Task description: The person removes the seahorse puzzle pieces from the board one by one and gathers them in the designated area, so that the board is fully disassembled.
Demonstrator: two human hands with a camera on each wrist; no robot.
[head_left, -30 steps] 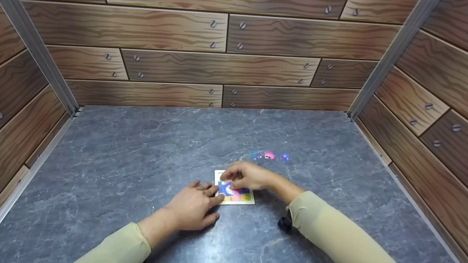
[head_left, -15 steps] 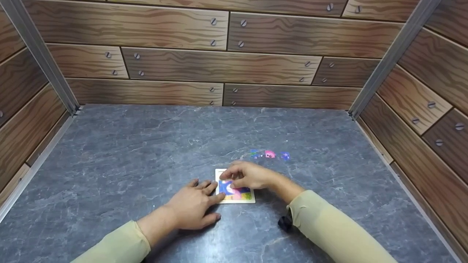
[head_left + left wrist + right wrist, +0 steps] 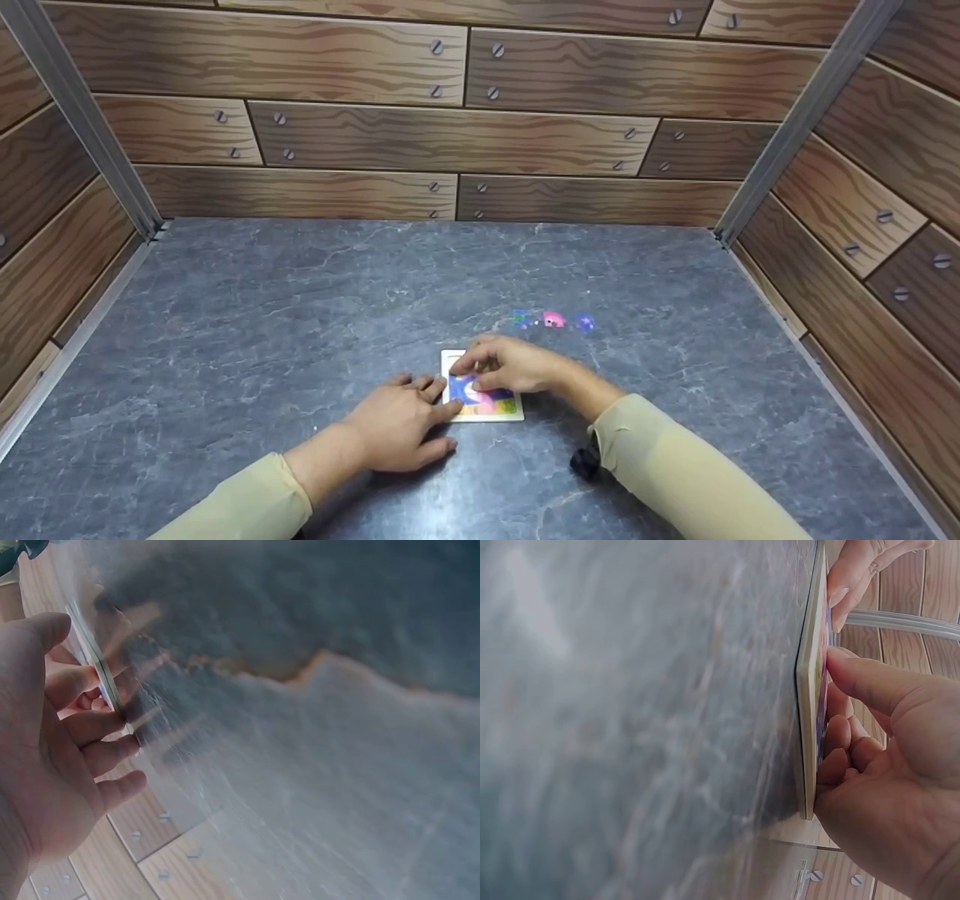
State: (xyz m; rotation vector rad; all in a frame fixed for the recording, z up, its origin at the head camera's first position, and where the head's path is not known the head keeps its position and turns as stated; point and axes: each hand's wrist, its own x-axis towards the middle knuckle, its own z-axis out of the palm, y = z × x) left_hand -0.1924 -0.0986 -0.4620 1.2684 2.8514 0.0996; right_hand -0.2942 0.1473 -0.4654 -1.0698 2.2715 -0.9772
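Observation:
A small jigsaw board (image 3: 519, 416) with a pale frame lies on the tabletop, bearing a blue, pink and yellow picture. My left hand (image 3: 394, 427) rests beside it with fingers extended, fingertips touching its left side; the left wrist view shows that hand (image 3: 52, 727) against the board's edge (image 3: 97, 664). Over the upper part, my right hand (image 3: 517, 365) has thumb and fingers bent onto a blue puzzle piece (image 3: 460, 382), partly hidden by the fingers. In the right wrist view, my right thumb (image 3: 862, 679) presses the board's face, other fingers curled beneath.
Beyond the board lie three loose puzzle pieces: a blue-green one (image 3: 520, 318), a pink one (image 3: 553, 319) and a blue one (image 3: 585, 322). Wood-patterned walls (image 3: 360, 135) enclose the grey marbled table (image 3: 262, 315) at the back and sides.
The blue piece at the board's left, askew a second ago, now lies more even with the picture. Both hands have stayed almost in place.

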